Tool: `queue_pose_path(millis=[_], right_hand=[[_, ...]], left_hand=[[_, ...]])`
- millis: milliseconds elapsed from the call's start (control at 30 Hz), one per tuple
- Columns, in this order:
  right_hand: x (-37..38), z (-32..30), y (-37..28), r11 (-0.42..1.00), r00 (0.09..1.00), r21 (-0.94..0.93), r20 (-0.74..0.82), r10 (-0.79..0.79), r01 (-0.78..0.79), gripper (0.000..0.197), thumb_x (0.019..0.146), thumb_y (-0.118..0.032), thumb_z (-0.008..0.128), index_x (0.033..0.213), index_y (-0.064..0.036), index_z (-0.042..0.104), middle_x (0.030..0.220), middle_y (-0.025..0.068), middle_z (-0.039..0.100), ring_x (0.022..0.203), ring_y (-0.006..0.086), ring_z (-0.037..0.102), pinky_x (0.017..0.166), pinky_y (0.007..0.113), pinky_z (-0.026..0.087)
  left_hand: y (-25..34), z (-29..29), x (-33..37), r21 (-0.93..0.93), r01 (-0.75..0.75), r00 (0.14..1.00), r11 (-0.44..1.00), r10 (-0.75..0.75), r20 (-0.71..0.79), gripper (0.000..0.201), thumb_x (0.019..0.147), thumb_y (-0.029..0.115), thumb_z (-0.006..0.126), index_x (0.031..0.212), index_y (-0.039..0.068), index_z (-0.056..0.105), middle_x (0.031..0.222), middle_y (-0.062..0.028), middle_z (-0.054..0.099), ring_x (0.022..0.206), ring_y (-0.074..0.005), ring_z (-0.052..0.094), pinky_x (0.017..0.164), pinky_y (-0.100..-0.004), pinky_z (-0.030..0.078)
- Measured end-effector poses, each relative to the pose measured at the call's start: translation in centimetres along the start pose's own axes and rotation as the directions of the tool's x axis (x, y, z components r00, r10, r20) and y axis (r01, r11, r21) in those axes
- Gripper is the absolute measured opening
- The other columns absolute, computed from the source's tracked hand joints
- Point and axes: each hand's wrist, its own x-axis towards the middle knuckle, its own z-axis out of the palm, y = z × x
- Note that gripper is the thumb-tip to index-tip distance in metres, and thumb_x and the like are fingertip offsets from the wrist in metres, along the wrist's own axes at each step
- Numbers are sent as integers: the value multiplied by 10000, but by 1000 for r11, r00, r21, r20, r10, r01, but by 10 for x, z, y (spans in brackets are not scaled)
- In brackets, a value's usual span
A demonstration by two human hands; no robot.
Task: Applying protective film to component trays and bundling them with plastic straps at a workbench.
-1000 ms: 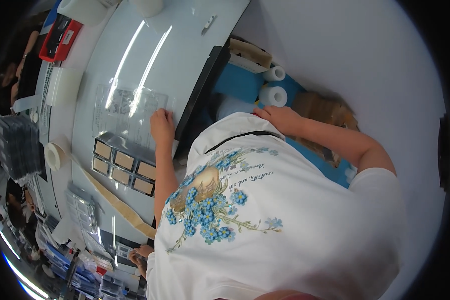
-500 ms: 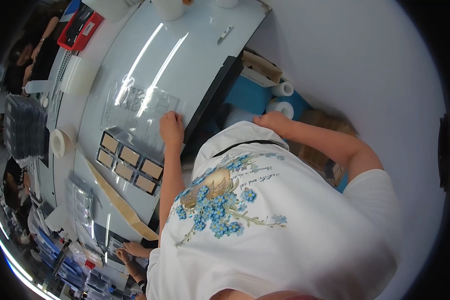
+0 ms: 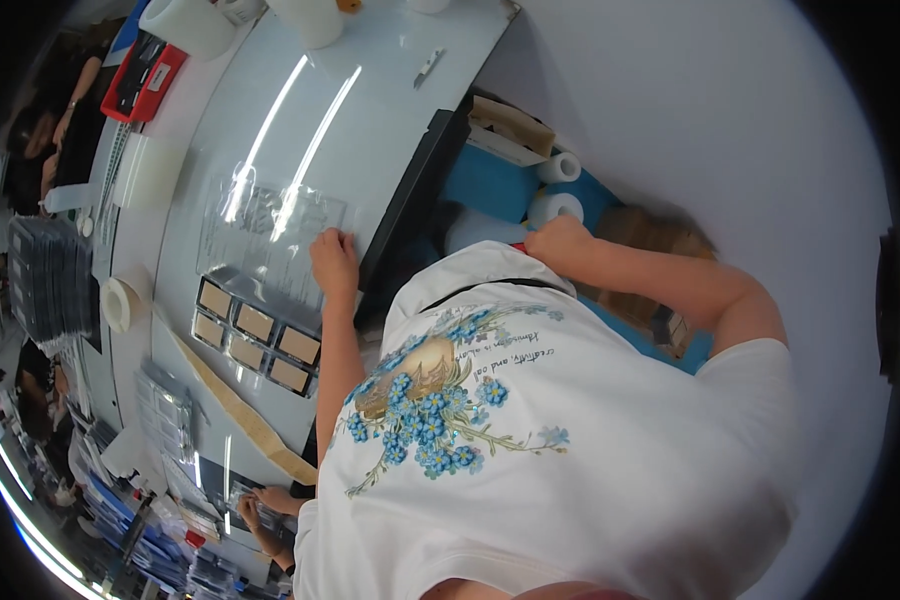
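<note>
My left hand [image 3: 335, 262] rests at the near edge of the table, fingers curled down beside a clear plastic sheet [image 3: 270, 232]. Whether it pinches the sheet's edge is hidden. Left of this hand lies a panel of tan squares in dark frames [image 3: 253, 322], in clear plastic. My right hand [image 3: 562, 245] is closed at my waist, below table level, with a bit of a small red thing [image 3: 519, 247] showing at its fingertips; the rest of that thing is covered.
A cutter knife [image 3: 429, 67] lies on the far tabletop. Tape rolls [image 3: 120, 303], a red bin [image 3: 146, 80] and stacked dark trays [image 3: 50, 275] line the left. A tan strip [image 3: 235, 405] crosses the table. White rolls [image 3: 555, 207] and an open carton [image 3: 510, 130] stand low at right. A co-worker's hands [image 3: 270, 500] work at lower left.
My right hand has shifted slightly right, and a red bit now shows at its fingertips. The whole view has shifted a little; my left hand stays by the plastic sheet.
</note>
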Motion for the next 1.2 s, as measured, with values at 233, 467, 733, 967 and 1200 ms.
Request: queue_pose_path(millis=[233, 467, 733, 967, 1200], right_hand=[[-51, -52, 22, 992, 974, -70, 205, -93, 110, 211, 843, -235, 562, 754, -73, 663, 696, 137, 658, 655, 317, 657, 565, 426, 504], [-40, -44, 63, 976, 979, 217, 189, -71, 29, 484, 969, -379, 413, 771, 9, 624, 719, 203, 625, 679, 389, 582, 625, 492, 462], [-32, -49, 68, 972, 964, 232, 266, -23, -41, 502, 981, -418, 383, 804, -14, 623, 753, 188, 627, 723, 393, 580, 656, 480, 455], [-30, -60, 48, 993, 980, 83, 171, -100, 87, 474, 952, -394, 439, 797, -8, 667, 765, 210, 648, 725, 415, 605, 633, 489, 474], [1, 39, 38, 997, 999, -82, 54, -4, 9, 141, 737, -198, 606, 733, -99, 706, 735, 134, 696, 688, 308, 696, 529, 459, 514]], left_hand=[[-9, 3, 6, -11, -53, 995, 999, 53, 79, 163, 877, 177, 653, 829, 51, 560, 858, -135, 596, 839, -362, 549, 722, -474, 444], [-13, 1, 7, -20, -71, 992, 997, 73, 107, 175, 884, 172, 650, 832, 28, 565, 831, -159, 607, 815, -380, 563, 727, -485, 437], [-10, -4, 12, -18, -58, 981, 998, 60, 184, 201, 883, 185, 656, 822, 11, 575, 799, -177, 616, 778, -394, 582, 686, -488, 450], [-15, -6, 12, -13, -52, 984, 999, 53, 168, 194, 878, 172, 654, 828, 1, 578, 792, -192, 619, 773, -397, 595, 681, -493, 456], [-5, 0, 8, 5, 4, 992, 1000, -4, 124, 161, 852, 177, 649, 830, 39, 569, 853, -166, 598, 850, -381, 559, 734, -488, 455]])
